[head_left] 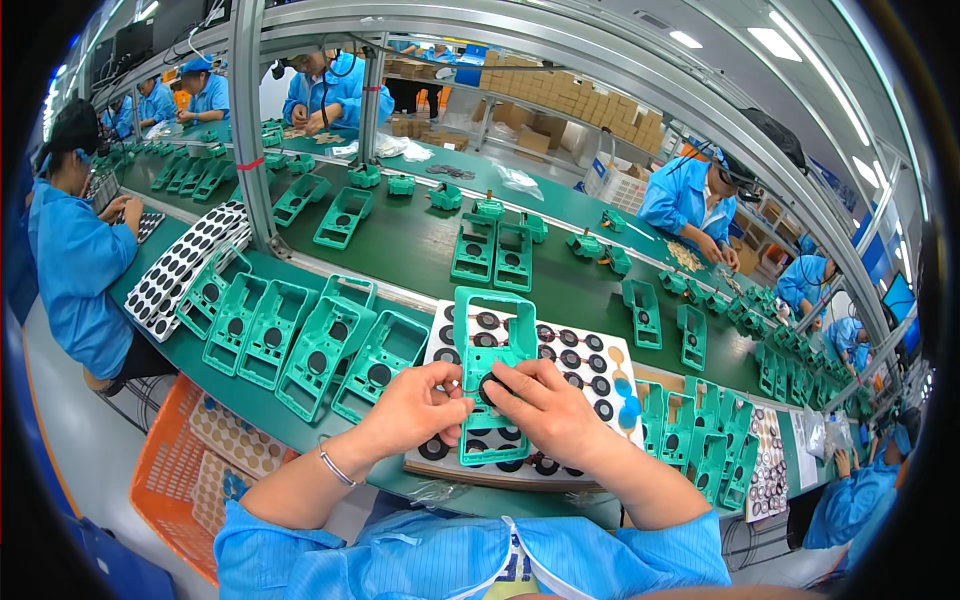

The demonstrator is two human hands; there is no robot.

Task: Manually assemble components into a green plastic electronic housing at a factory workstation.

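A green plastic housing [511,340] with a large window and a recessed lower part lies in front of me. My left hand [421,402] is closed at its left edge, thumb and fingertips curled against the rim. My right hand [548,408] reaches over from the right, its thumb and fingers closed on a round black speaker [489,390] in the lower half of the housing. Part of the speaker is hidden by those fingers. Beneath the housing is a white tray sheet [624,372] with rows of black speakers [603,409], some with reddish wires.
Finished-looking green housings [268,335] with black discs lean together on the left; more housings [706,440] stand right. Behind runs a dark green conveyor [410,245] carrying housings. A metal post [248,130] rises left. An orange crate [165,480] sits below. Co-workers sit around the line.
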